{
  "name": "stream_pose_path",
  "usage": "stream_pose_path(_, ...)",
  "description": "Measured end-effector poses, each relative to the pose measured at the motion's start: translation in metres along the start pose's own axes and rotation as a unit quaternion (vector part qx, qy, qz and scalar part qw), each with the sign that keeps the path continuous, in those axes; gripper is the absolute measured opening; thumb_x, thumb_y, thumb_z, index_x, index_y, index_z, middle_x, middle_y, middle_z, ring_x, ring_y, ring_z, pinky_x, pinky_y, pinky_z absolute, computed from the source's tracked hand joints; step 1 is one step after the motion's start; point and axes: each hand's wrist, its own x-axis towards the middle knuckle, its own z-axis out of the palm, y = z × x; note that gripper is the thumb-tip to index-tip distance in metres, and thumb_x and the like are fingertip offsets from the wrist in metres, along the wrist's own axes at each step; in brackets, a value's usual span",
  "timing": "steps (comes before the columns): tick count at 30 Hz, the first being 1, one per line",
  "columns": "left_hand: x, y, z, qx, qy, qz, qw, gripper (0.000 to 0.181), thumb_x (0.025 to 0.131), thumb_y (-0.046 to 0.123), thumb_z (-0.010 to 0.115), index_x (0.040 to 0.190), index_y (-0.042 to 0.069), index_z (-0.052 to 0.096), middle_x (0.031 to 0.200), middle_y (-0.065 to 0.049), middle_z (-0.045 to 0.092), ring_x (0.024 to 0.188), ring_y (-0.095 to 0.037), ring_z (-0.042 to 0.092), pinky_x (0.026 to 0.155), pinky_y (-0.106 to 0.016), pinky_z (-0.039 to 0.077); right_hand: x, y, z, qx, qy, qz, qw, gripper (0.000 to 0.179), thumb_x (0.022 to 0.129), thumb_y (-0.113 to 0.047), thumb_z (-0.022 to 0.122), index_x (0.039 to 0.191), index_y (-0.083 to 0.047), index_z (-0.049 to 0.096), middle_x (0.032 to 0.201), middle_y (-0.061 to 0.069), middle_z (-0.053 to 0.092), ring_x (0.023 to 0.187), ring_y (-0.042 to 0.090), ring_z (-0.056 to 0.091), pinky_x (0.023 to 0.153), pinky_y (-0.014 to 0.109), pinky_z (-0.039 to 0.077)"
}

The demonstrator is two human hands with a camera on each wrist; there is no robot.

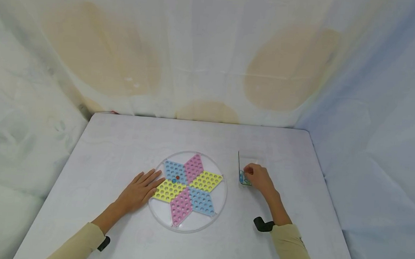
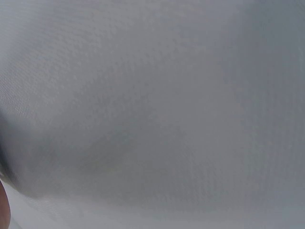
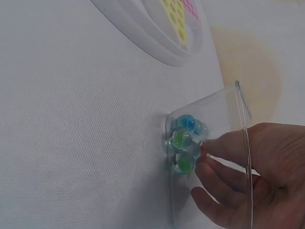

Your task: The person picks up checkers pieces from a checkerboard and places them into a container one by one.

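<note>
A round Chinese checkers board [image 1: 201, 202] with a pink, yellow and blue star lies on the white table. My left hand [image 1: 137, 192] rests flat at its left edge, fingers spread, fingertips on the board. Close to those fingertips, a red marble [image 1: 177, 177] and a blue marble [image 1: 174, 181] sit on the star. Right of the board stands a clear plastic box [image 3: 209, 102], with my right hand [image 3: 267, 167] reaching inside. Thumb and index finger pinch a marble with an orange tint, partly hidden. Beside it lie green marbles [image 3: 183, 163] and a blue marble [image 3: 185, 122].
White cloth covers the table [image 1: 121, 140]. Pale curtains [image 1: 204, 58] with tan patches hang behind it and on both sides. A black wrist strap piece [image 1: 263, 225] shows by the right sleeve. The left wrist view holds mostly blurred white cloth [image 2: 167, 119].
</note>
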Motion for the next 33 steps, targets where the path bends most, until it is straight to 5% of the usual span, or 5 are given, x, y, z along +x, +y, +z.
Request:
stream_pose_path(20,0.0000,0.0004,-0.0001,0.000,-0.005,-0.004,1.0000,0.053,0.105,0.035,0.046,0.156,0.021,0.038,0.164,-0.004,0.023,0.151,-0.027,0.013,0.120,-0.051,0.009,0.0015,-0.0020,0.0014,0.000,-0.017,0.009,0.9998,0.015,0.093,0.000,0.062,0.105,0.007,0.069,0.097,0.015,0.070,0.093,0.031,0.065,0.082,0.045,0.054)
stream_pose_path(33,0.0001,0.0006,0.0016,0.003,0.028,0.011,0.9995,0.053,0.103,0.033,0.050,0.154,0.019,0.042,0.162,-0.007,0.028,0.149,-0.030,0.019,0.118,-0.055,0.017,0.0012,-0.0022,0.0015,0.001,-0.016,0.017,0.9997,0.016,0.093,-0.002,0.063,0.106,0.006,0.069,0.097,0.014,0.069,0.093,0.031,0.064,0.083,0.046,0.053)
